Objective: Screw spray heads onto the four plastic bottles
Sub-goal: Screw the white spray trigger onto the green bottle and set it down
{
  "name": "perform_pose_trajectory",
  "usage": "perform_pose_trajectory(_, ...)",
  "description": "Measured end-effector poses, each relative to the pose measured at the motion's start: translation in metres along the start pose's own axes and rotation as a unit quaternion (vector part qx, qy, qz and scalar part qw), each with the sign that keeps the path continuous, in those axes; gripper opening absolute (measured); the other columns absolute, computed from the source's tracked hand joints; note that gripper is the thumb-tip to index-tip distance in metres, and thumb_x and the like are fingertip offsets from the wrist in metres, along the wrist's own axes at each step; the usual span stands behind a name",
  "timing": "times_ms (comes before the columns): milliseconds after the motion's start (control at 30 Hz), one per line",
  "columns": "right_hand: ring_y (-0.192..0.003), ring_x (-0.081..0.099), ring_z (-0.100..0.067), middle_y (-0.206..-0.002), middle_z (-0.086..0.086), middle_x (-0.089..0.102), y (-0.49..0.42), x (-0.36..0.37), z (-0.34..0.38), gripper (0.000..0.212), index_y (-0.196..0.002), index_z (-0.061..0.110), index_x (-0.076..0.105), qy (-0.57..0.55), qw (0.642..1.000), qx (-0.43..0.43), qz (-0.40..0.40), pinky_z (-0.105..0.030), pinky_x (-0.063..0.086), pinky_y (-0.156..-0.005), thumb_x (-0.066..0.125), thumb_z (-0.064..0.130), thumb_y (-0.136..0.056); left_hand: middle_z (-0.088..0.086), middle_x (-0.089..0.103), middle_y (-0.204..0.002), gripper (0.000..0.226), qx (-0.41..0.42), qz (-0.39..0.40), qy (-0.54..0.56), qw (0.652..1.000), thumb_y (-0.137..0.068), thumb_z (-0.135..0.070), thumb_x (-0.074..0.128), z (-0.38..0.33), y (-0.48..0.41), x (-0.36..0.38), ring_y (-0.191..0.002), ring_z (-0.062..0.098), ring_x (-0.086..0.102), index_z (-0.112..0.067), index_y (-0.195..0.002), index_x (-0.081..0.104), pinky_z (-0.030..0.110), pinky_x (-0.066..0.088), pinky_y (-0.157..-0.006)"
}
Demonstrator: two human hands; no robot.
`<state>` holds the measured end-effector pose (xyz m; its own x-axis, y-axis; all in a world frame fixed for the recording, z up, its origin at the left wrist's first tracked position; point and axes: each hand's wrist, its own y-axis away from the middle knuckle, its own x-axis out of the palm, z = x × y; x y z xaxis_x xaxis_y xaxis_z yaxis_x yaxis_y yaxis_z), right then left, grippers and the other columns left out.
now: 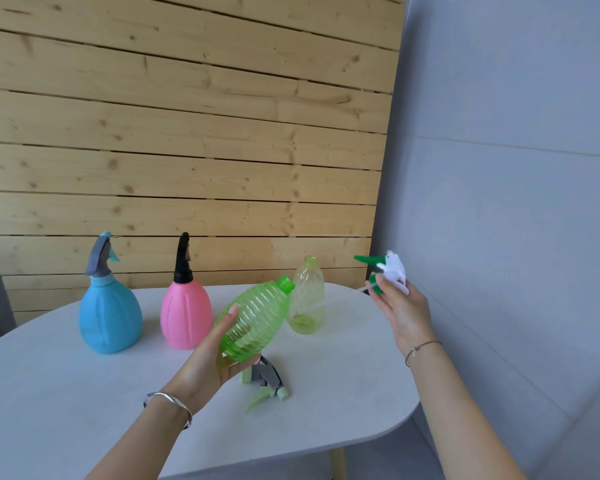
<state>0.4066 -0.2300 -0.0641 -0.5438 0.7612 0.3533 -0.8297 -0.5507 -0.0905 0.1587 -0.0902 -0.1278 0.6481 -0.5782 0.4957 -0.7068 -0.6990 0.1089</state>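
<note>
Two hands, four bottles, four spray heads

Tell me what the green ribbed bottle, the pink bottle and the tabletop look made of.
Green ribbed bottle: thin translucent plastic, glossy; light shines through its walls. Pink bottle: opaque plastic, smooth with a soft sheen. Tabletop: unclear, perhaps laminate or painted board; matte pale grey, no grain.
</note>
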Motion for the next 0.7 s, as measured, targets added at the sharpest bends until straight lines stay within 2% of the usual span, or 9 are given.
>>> perform_pose_trajectory(67, -0.103, 0.065, -0.019, -0.112, -0.007, 0.064, 0.003, 0.009, 0.005, 0.030, -0.118, -0.002, 0.058, -0.060, 0.998, -0.033, 0.011, -0.030, 0.049, -0.095, 0.059, 0.004, -0.089, 0.005, 0.067, -0.123, 0.050, -0.006, -0.006, 0.002, 1.000, -0.070, -0.049, 0.072, 0.000, 0.001, -0.003, -0.103, 0.024, 0.069, -0.030, -0.116, 0.065, 0.034, 0.059, -0.072)
perform_pose_trajectory(167, -0.108, 0.063, -0.018, -0.109, -0.004, 0.064, 0.004, 0.020, 0.006, 0.031, -0.121, 0.001, 0.054, -0.110, 0.992, -0.067, 0.012, -0.023, 0.053, -0.090, 0.058, 0.002, -0.090, 0.004, 0.069, -0.119, 0.054, -0.014, -0.011, -0.005, 1.000, -0.066, -0.050, 0.075, 0.001, 0.003, -0.005, -0.102, 0.025, 0.069, -0.029, -0.115, 0.065, 0.035, 0.059, -0.072)
perform_pose_trajectory(300, -0.106, 0.063, -0.013, -0.104, 0.001, 0.066, 0.003, 0.027, 0.002, 0.034, -0.123, 0.001, 0.053, -0.127, 0.988, -0.084, 0.006, -0.020, 0.055, -0.086, 0.059, 0.002, -0.089, 0.002, 0.072, -0.114, 0.056, -0.011, -0.019, -0.003, 1.000, -0.057, -0.053, 0.082, 0.000, 0.003, -0.007, -0.102, 0.025, 0.070, -0.032, -0.107, 0.069, 0.035, 0.059, -0.072)
perform_pose_trajectory(367, -0.103, 0.064, -0.011, -0.104, 0.002, 0.065, 0.003, 0.030, 0.000, 0.031, -0.120, 0.003, 0.054, -0.124, 0.988, -0.087, 0.009, -0.022, 0.054, -0.089, 0.059, 0.002, -0.089, 0.000, 0.073, -0.112, 0.058, -0.008, -0.017, -0.007, 1.000, -0.051, -0.055, 0.083, -0.002, 0.003, -0.008, -0.103, 0.024, 0.069, -0.034, -0.104, 0.071, 0.035, 0.059, -0.072)
perform_pose_trajectory(500, -0.100, 0.065, -0.011, -0.103, 0.002, 0.067, 0.006, 0.039, -0.008, 0.025, -0.111, 0.012, 0.058, -0.097, 0.991, -0.083, 0.036, -0.022, 0.055, -0.086, 0.061, 0.003, -0.088, -0.001, 0.073, -0.113, 0.055, -0.011, -0.008, -0.014, 1.000, -0.052, -0.056, 0.083, -0.003, 0.005, -0.008, -0.103, 0.023, 0.069, -0.035, -0.102, 0.072, 0.034, 0.059, -0.073)
perform_pose_trajectory(600, -0.104, 0.066, -0.012, -0.106, 0.003, 0.072, 0.015, 0.052, -0.021, 0.027, -0.112, 0.015, 0.060, -0.045, 0.993, -0.059, 0.097, -0.028, 0.051, -0.094, 0.064, 0.007, -0.086, -0.002, 0.072, -0.115, 0.053, -0.015, 0.009, -0.026, 0.999, -0.056, -0.055, 0.082, -0.005, 0.007, -0.005, -0.105, 0.024, 0.068, -0.037, -0.104, 0.071, 0.034, 0.059, -0.074)
perform_pose_trajectory(700, -0.103, 0.066, -0.009, -0.111, -0.001, 0.072, 0.026, 0.067, -0.036, 0.033, -0.116, 0.017, 0.060, 0.014, 0.986, -0.039, 0.162, -0.027, 0.049, -0.095, 0.066, 0.010, -0.085, 0.000, 0.070, -0.118, 0.055, -0.021, 0.014, -0.034, 0.999, -0.061, -0.053, 0.079, -0.006, 0.008, -0.001, -0.106, 0.025, 0.068, -0.034, -0.111, 0.068, 0.035, 0.059, -0.076)
